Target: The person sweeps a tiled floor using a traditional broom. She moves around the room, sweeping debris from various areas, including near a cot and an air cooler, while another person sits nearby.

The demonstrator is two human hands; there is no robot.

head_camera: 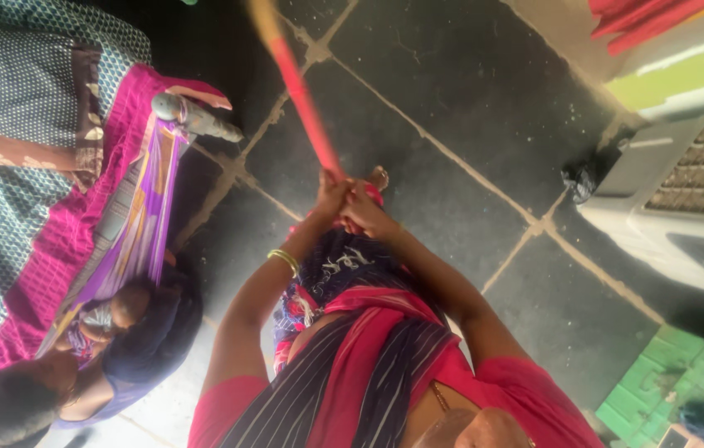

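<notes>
A long red stick [306, 108] with a pale yellowish far end slants up over the dark tiled floor [468, 91]. Both of my hands are closed around its near end, one against the other. My left hand [331, 193], with a gold bangle [286, 261] on that forearm, sits a little higher on the stick. My right hand [366, 214] grips just beside and below it. Below my arms I see my red and dark striped garment [369, 365]. A foot [379, 176] shows just past the hands.
At the left, another person [28, 398] is down low beside pink and purple cloths [132, 224] and a patterned blue-green cloth [12, 91]. A grey air cooler [684, 195] stands at the right, with a black bag [584, 178] by it and a green mat [659, 382] below.
</notes>
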